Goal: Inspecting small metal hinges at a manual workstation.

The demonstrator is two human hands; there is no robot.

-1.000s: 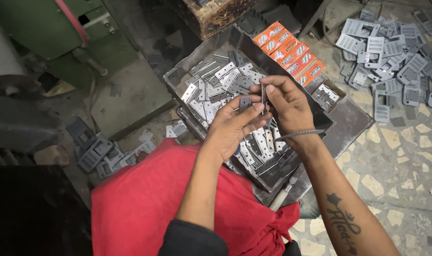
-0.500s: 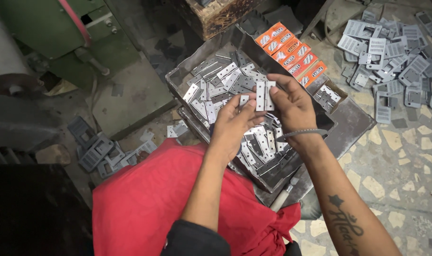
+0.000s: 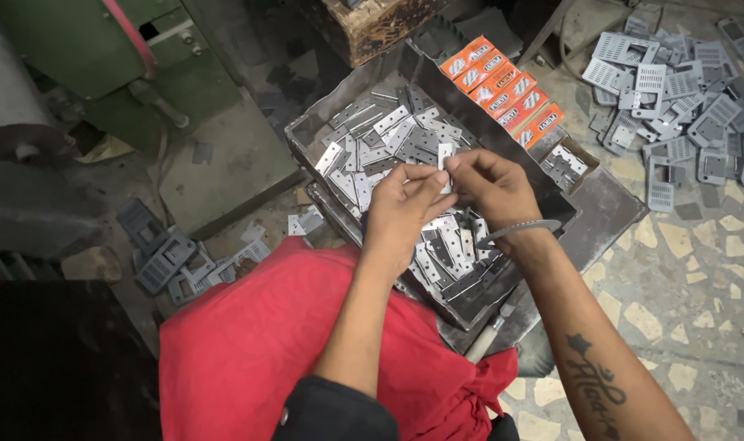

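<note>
My left hand (image 3: pixel 403 214) and my right hand (image 3: pixel 493 186) meet above a dark metal tray (image 3: pixel 306 135) filled with several flat silver hinge plates (image 3: pixel 380 131). Both hands pinch one small silver hinge plate (image 3: pixel 445 155) held upright between the fingertips. A thin metal bangle (image 3: pixel 519 229) circles my right wrist. My forearms reach out over a red cloth (image 3: pixel 257 351) on my lap.
A row of orange small boxes (image 3: pixel 502 82) lies along the tray's far right side. Grey perforated metal pieces (image 3: pixel 674 73) are heaped on the stone floor at the upper right. More grey pieces (image 3: pixel 167 253) lie at the left, near a green machine (image 3: pixel 102 57).
The camera view has shifted slightly. My hands have stayed together over the tray, and the plate between them has been turned from a broad face to a narrower upright one.
</note>
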